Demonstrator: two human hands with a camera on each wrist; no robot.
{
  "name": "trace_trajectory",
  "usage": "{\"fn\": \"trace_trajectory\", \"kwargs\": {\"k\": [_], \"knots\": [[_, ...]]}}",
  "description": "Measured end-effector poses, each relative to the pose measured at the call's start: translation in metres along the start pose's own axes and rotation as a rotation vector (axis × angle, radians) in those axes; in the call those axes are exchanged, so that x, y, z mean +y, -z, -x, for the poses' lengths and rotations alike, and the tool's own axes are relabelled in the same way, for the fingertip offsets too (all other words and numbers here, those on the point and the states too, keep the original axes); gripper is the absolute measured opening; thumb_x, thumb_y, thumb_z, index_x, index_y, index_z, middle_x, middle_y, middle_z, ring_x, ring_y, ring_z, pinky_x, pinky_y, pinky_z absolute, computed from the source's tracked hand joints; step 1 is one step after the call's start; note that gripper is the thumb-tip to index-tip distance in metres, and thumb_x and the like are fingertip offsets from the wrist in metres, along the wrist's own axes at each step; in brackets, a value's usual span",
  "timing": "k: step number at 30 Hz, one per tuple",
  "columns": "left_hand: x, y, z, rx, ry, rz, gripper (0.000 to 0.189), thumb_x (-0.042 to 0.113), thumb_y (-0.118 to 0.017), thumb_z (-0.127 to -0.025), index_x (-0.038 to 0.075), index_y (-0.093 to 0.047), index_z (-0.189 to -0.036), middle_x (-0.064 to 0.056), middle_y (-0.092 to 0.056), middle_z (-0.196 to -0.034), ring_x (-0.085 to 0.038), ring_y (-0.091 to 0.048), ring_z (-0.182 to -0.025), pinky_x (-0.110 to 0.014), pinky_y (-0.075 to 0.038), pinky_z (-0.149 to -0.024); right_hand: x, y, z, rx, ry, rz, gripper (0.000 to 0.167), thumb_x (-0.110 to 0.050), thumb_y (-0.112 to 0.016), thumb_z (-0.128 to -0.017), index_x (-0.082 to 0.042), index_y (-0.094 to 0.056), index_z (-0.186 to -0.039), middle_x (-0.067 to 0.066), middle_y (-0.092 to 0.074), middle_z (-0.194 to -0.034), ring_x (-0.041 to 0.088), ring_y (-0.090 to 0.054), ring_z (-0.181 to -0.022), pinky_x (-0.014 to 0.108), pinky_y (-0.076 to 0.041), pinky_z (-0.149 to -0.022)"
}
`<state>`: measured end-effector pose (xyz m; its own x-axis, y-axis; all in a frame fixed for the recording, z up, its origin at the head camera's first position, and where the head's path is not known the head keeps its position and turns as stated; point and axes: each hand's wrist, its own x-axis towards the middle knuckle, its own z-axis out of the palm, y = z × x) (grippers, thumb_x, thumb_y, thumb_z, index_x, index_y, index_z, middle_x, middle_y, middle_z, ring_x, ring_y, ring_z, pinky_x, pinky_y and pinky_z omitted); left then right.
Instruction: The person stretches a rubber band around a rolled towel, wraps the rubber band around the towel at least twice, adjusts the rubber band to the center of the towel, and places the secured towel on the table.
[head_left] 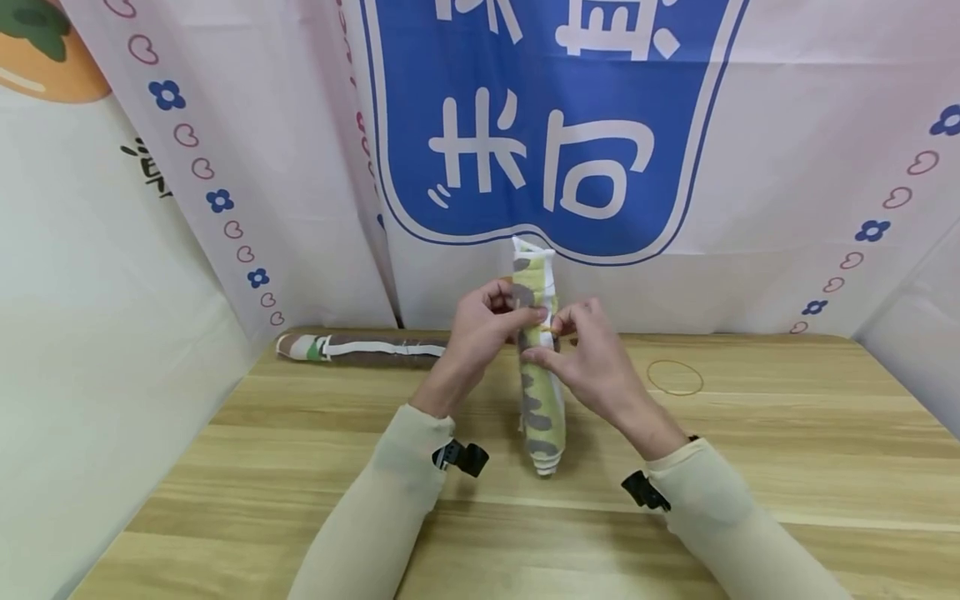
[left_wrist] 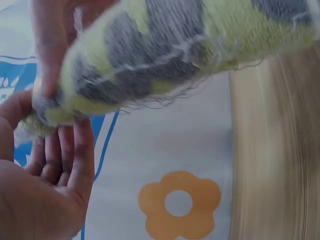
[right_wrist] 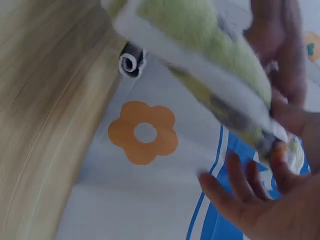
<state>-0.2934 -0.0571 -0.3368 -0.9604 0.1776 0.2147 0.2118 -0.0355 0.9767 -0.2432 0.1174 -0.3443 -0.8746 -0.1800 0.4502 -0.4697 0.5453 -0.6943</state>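
1. So the yellow-and-gray roll (head_left: 542,417) was the main thing here: it was held lengthwise over the table (head_left: 300,467), far end up in front of the printed backdrop (head_left: 300,167), near end pointing back at the person. Couldn't tell if that near end touched the wood.
2. Left hand (head_left: 483,329): on the roll's left side, thumb laid across its front, fingers curled behind. A proper grip, basically a narrow pinch around the upper part.
3. Right hand (head_left: 600,367): on the roll's right side, a bit lower. Thumb pressed on the roll, index fingertip bent in at an orange band (head_left: 546,330) on it, so it was pinching there. Other fingers were spread loosely off the roll in the right wrist view.
4. Arms: both forearms slanted inward toward the roll, left sleeve (head_left: 367,508) from its near left, right sleeve (head_left: 742,508) from its near right. Wrists were bent a little, each with a small black camera strapped on.
5. Other stuff: a brown roll (head_left: 375,350) lay left of the yellow-and-gray one, and a loose rubber band (head_left: 679,394) sat to its right.
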Motion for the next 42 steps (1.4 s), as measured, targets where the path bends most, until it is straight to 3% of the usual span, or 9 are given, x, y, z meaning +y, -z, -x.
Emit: {"fn": "trace_trajectory", "kwargs": {"k": [4,8,13,19,25,31,34,39,42], "knots": [[0.001,-0.001,0.001,0.043,0.035,0.011,0.025,0.009,-0.083,-0.088,0.004,-0.064,-0.103,-0.006,-0.060,-0.093,-0.016,-0.056,-0.080,-0.035,-0.053,-0.069,0.002,-0.009,0.002,0.123,0.192,0.147,0.035,-0.003,-0.091,-0.084,-0.003,-0.056,-0.091,0.017,-0.045,-0.110,0.034,-0.056,-0.094,0.045,-0.055,-0.076],[0.000,0.000,0.000,0.057,0.064,0.013,0.027,0.009,-0.083,-0.088,0.003,-0.063,-0.105,-0.005,-0.058,-0.093,-0.016,-0.056,-0.079,-0.029,-0.053,-0.066,0.006,-0.015,0.003,0.185,0.341,0.229,0.034,0.004,-0.090,-0.082,-0.002,-0.057,-0.090,0.022,-0.047,-0.114,0.035,-0.058,-0.093,0.045,-0.058,-0.074],[0.002,0.001,0.000,0.065,0.082,0.013,0.029,0.011,-0.083,-0.088,0.003,-0.065,-0.109,-0.006,-0.060,-0.093,-0.017,-0.057,-0.078,-0.027,-0.054,-0.065,0.008,-0.018,0.002,0.227,0.423,0.214,0.035,0.011,-0.087,-0.080,-0.003,-0.056,-0.088,0.022,-0.047,-0.111,0.035,-0.057,-0.093,0.045,-0.058,-0.074],[0.006,0.000,0.001,0.094,0.096,0.019,0.027,0.009,-0.083,-0.088,0.003,-0.064,-0.107,-0.006,-0.061,-0.093,-0.016,-0.056,-0.076,-0.028,-0.052,-0.061,0.010,-0.017,0.000,0.215,0.521,0.218,0.029,0.020,-0.072,-0.080,-0.005,-0.060,-0.087,0.025,-0.050,-0.111,0.043,-0.057,-0.102,0.052,-0.055,-0.085],[0.008,0.001,0.002,0.100,0.077,0.015,0.031,0.013,-0.084,-0.088,0.002,-0.066,-0.111,-0.007,-0.065,-0.096,-0.016,-0.060,-0.079,-0.027,-0.054,-0.063,0.008,-0.007,-0.001,0.146,0.399,0.244,0.022,0.002,-0.083,-0.086,-0.003,-0.063,-0.094,0.020,-0.055,-0.113,0.039,-0.057,-0.104,0.051,-0.052,-0.088],[0.010,0.005,0.003,0.059,0.071,0.012,0.037,0.021,-0.085,-0.090,0.002,-0.067,-0.117,-0.010,-0.067,-0.103,-0.018,-0.062,-0.084,-0.027,-0.054,-0.067,0.002,-0.004,0.002,0.054,0.232,0.249,0.041,-0.024,-0.092,-0.087,-0.005,-0.059,-0.102,0.011,-0.059,-0.101,0.028,-0.057,-0.086,0.039,-0.052,-0.067],[0.008,0.010,0.001,-0.044,0.060,0.060,0.042,0.022,-0.082,-0.093,0.001,-0.066,-0.125,-0.012,-0.068,-0.112,-0.020,-0.066,-0.093,-0.030,-0.058,-0.076,-0.001,-0.002,0.001,0.016,0.151,0.144,0.039,-0.014,-0.089,-0.088,-0.003,-0.055,-0.103,0.012,-0.063,-0.097,0.026,-0.062,-0.080,0.037,-0.055,-0.063],[-0.004,0.022,-0.005,-0.312,0.012,0.209,0.052,0.014,-0.066,-0.098,-0.006,-0.054,-0.144,-0.015,-0.065,-0.125,-0.023,-0.068,-0.105,-0.034,-0.059,-0.090,-0.003,0.007,0.000,-0.067,-0.018,-0.183,0.032,-0.006,-0.082,-0.092,-0.002,-0.052,-0.103,0.015,-0.063,-0.098,0.027,-0.064,-0.084,0.037,-0.058,-0.070],[-0.007,0.024,-0.006,-0.351,0.000,0.233,0.052,0.013,-0.063,-0.099,-0.008,-0.053,-0.146,-0.012,-0.066,-0.123,-0.021,-0.068,-0.104,-0.033,-0.058,-0.092,-0.004,0.012,-0.001,-0.106,-0.106,-0.293,0.033,-0.016,-0.082,-0.095,-0.003,-0.055,-0.105,0.013,-0.062,-0.101,0.026,-0.062,-0.091,0.035,-0.056,-0.076]]}}
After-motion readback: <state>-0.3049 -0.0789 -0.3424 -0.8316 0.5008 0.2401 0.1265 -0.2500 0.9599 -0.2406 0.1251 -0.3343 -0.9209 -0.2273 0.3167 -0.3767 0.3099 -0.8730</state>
